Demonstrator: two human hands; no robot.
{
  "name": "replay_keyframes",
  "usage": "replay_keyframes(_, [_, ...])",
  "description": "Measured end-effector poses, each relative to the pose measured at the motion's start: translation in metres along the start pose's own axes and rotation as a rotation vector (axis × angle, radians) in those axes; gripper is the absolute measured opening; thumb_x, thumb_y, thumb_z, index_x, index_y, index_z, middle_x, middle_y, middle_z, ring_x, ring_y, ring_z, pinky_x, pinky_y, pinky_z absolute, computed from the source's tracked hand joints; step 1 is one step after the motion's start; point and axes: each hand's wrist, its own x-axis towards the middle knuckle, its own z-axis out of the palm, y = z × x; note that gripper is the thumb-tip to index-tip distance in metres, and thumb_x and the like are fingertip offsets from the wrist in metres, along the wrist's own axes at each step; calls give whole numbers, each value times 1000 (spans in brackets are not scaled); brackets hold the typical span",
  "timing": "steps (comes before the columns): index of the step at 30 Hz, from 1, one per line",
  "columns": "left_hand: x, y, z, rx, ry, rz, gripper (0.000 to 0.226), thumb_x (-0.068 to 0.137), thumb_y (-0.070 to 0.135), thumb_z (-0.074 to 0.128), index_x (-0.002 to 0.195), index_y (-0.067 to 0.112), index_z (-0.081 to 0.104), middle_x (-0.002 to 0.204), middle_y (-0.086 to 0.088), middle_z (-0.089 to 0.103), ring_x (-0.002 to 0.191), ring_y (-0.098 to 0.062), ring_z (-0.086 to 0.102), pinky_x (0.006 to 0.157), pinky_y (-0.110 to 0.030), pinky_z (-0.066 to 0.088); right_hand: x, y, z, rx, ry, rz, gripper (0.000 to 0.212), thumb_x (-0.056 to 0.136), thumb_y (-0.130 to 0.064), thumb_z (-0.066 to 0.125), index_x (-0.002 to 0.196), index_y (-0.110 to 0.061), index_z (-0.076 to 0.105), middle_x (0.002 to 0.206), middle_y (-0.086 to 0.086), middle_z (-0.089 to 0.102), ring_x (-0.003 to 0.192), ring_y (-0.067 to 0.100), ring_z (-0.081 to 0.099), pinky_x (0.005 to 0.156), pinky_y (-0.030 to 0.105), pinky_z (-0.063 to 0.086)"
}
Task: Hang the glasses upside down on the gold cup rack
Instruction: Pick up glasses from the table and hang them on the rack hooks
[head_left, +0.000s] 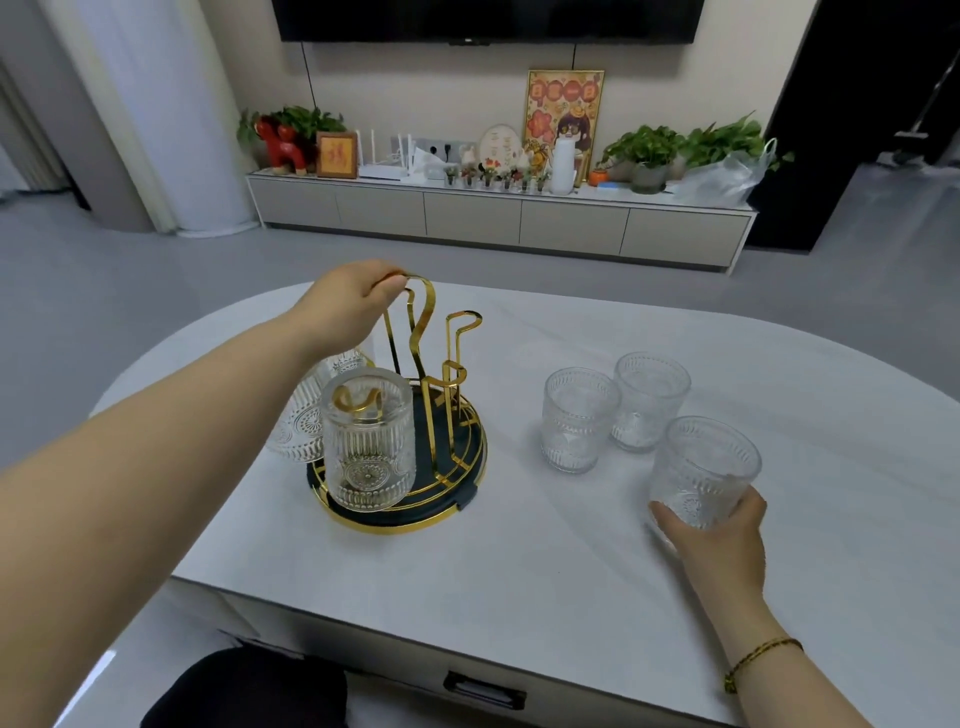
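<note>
The gold cup rack (451, 374) stands on its round dark tray (467, 467) at the table's left middle. My left hand (353, 304) pinches the top loop of the rack's tall handle. One ribbed glass (368, 441) hangs upside down on the nearest prong. Behind my left forearm, a second glass (301, 426) and a third glass (345, 361) also sit upside down on the rack. Right of the rack, two upright glasses (579, 421) (649, 400) stand on the table. My right hand (722, 540) grips a further upright glass (701, 473) round its base.
The white oval table (519, 582) has its near edge with a drawer handle (485, 688) below me. My dark-clothed knee (249, 691) is at the bottom left. Beyond the table lies grey floor, then a low cabinet (498, 218) with plants and ornaments.
</note>
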Motion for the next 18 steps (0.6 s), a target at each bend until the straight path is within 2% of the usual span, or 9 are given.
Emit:
replay_keyframes(2, [3, -1, -1, -17, -30, 2, 34, 94, 27, 34, 119, 11, 50, 96, -1, 50, 86, -16, 43, 64, -22, 31, -5, -3, -5, 32, -22, -20, 74, 59, -18, 79, 117, -12, 34, 103, 1, 48, 91, 25, 51, 73, 33, 39])
replay_keyframes(4, [5, -2, -3, -38, -71, -5, 34, 94, 28, 34, 120, 13, 49, 99, 0, 50, 89, -16, 44, 72, -25, 32, -12, -8, -11, 59, -51, -28, 72, 59, -16, 80, 115, -13, 36, 102, -1, 48, 87, 21, 49, 72, 34, 39])
replay_keyframes(6, [7, -4, -6, -52, -104, -2, 34, 93, 29, 34, 120, 15, 49, 100, 0, 50, 90, -16, 43, 73, -25, 31, -19, -17, -19, 72, -86, -48, 68, 59, -12, 79, 114, -14, 38, 101, -3, 48, 84, 17, 50, 71, 32, 39])
replay_keyframes(8, [7, -5, -9, -67, -126, 4, 33, 93, 28, 34, 120, 15, 49, 100, 0, 50, 90, -16, 44, 74, -26, 32, -24, -31, -28, 84, -140, -105, 61, 61, -6, 77, 110, -17, 41, 96, -6, 49, 78, 6, 50, 63, 24, 39])
replay_keyframes(10, [6, -6, -11, -66, -143, 10, 32, 93, 27, 34, 118, 14, 49, 99, -1, 50, 90, -17, 44, 76, -29, 31, -27, -49, -37, 73, -240, -178, 58, 62, -3, 75, 104, -25, 42, 90, -14, 51, 79, -4, 48, 63, 17, 37])
replay_keyframes(12, [3, -7, -12, -51, -150, 14, 31, 94, 26, 33, 118, 13, 48, 100, -2, 50, 90, -17, 44, 76, -31, 31, -29, -71, -42, 27, -369, -242, 59, 62, -5, 76, 99, -35, 42, 91, -23, 51, 83, -7, 49, 65, 15, 37])
replay_keyframes(15, [-2, -10, -12, -63, -120, 13, 34, 94, 27, 31, 123, 13, 44, 110, -7, 53, 97, -16, 43, 80, -31, 33, -32, -100, -44, -69, -516, -337, 58, 60, -12, 77, 89, -50, 43, 96, -26, 52, 84, -8, 52, 64, 12, 39])
replay_keyframes(18, [-10, -15, -14, -112, -71, 19, 35, 95, 25, 29, 123, 13, 46, 123, -9, 55, 100, -14, 42, 83, -30, 32, -34, -121, -39, -88, -592, -383, 55, 59, -16, 77, 88, -49, 44, 97, -22, 53, 80, -9, 56, 58, 4, 42])
